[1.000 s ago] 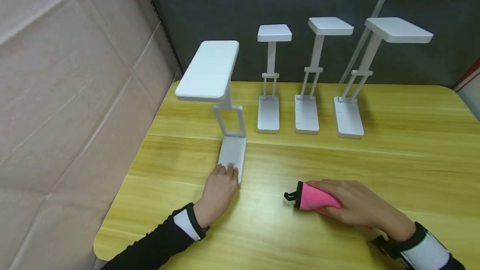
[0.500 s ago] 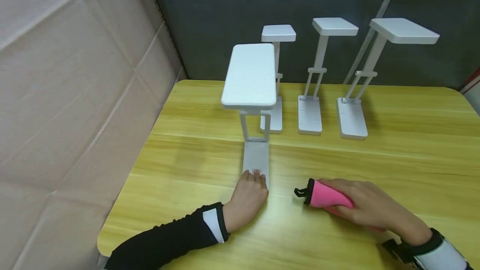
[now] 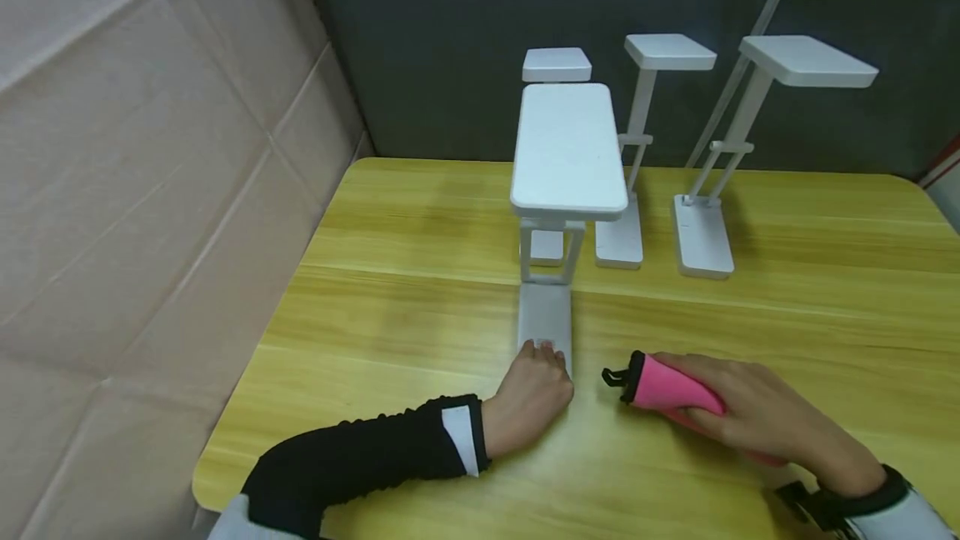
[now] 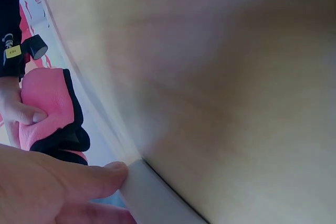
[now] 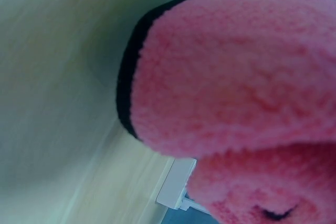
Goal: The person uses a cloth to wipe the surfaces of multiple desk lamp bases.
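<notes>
My left hand (image 3: pixel 531 398) grips the near end of a white folding desk lamp's base (image 3: pixel 545 315). In the left wrist view the thumb (image 4: pixel 100 179) lies along one side of that base end, with fingers on the other. The lamp stands upright on the table, its flat white head (image 3: pixel 570 152) tipped toward me. To the right, my right hand (image 3: pixel 761 407) holds a bunched pink fleecy cloth (image 3: pixel 678 386) with black trim and a small black loop. Close up, the cloth (image 5: pixel 236 77) fills much of the right wrist view.
Three similar white desk lamps stand in a row at the back: a left one (image 3: pixel 557 65) partly hidden behind the held lamp, a middle one (image 3: pixel 618 240) and a right one (image 3: pixel 703 240). A dark panel (image 3: pixel 450 40) rises behind the wooden table (image 3: pixel 337 340); a pale wall covering (image 3: pixel 135 232) borders the left.
The left hand has moved the held lamp to the right, so it now overlaps the left back lamp. The right hand with the cloth has shifted slightly right.
</notes>
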